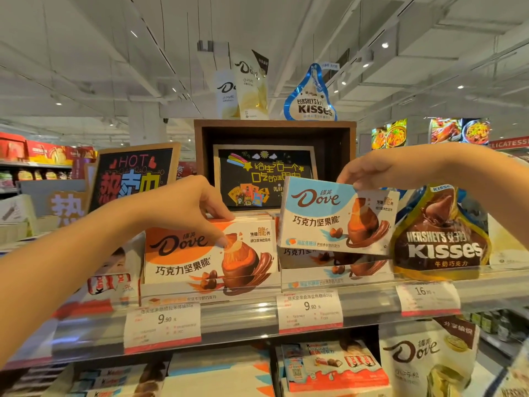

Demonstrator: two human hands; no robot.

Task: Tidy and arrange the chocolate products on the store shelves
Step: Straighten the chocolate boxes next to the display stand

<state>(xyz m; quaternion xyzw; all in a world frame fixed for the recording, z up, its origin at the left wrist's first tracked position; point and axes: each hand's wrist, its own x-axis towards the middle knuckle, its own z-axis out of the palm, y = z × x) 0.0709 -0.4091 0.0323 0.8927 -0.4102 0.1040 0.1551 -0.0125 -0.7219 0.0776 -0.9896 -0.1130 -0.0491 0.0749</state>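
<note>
A: Supermarket aisle, white ceiling, food posters far right. Clear-fronted shelf (372,293) with price tags (310,310) along the edge. Hands?

B: Right hand (369,170): fingertips pinch the top edge of a blue chocolate box (337,216), lifted and tilted just above its own stack. Left hand (186,202): thumb on the front face, fingers curled over the top of the front orange chocolate box (209,259), which sits upright in its slot.

A: Progress?

B: Mid-task, I'd say. Orange row looks faced up. Blue box isn't seated yet; one more blue box (332,267) stands below it, slightly askew. Lower shelf (loose piles of snack bars and a bag) looks untouched.

A: Counts?

B: Blue boxes: two visible. Orange: one front face, more edges behind it, can't count them. Brown bag of chocolate drops (440,242) just right of the blue stack: one. On top of the wooden crate (274,127): two white pouches (243,90) and one blue drop-shaped bag (312,98). Three price tags readable-ish on this shelf.
</note>
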